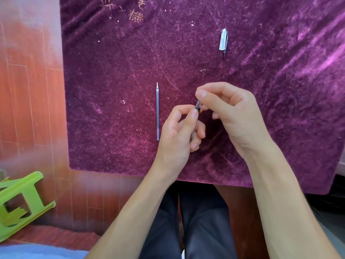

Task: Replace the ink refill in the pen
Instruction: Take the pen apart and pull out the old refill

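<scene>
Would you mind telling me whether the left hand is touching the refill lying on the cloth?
Apart. The head view shows a strip of purple cloth between the refill and the left hand, which holds the pen.

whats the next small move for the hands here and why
Probably keep twisting the tip section off the pen. The left hand grips the barrel while the right hand pinches its upper end, so the pen looks not yet opened. The refill lies untouched on the purple cloth, and the cap is already off, farther away.
</scene>
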